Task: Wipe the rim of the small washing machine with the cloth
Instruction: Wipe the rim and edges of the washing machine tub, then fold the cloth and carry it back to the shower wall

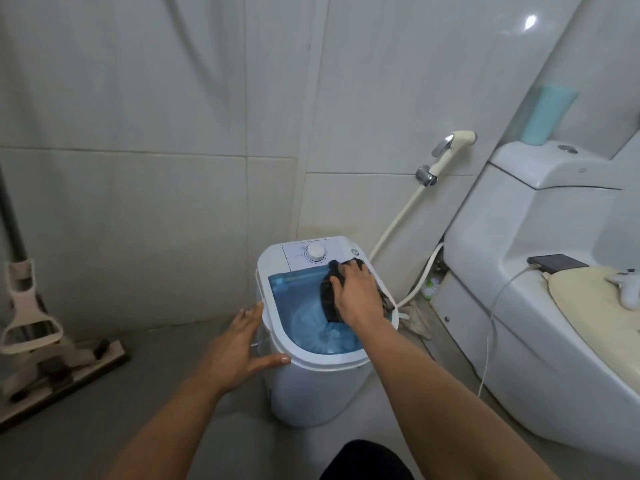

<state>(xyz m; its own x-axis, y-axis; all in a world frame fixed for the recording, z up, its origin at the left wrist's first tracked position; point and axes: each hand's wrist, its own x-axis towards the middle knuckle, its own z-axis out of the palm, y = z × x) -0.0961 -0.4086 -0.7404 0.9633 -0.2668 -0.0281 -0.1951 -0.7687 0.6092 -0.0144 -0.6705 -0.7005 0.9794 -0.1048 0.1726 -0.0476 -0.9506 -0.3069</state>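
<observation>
Pressing cloth (329, 292) — right hand (356, 296), washer rim (277, 317)

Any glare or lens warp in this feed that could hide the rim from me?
Head view: dim, even light; the only glare is a small spot on the wall tile, far from the washing machine. Wide-angle bend curves the tile lines at the edges. The right hand and dark cloth cover the right rim.

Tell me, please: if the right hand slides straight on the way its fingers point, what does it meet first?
Probably the white dial on the control panel: the right hand, pressing the dark cloth, points up-left toward it. Depth is uncertain.
</observation>
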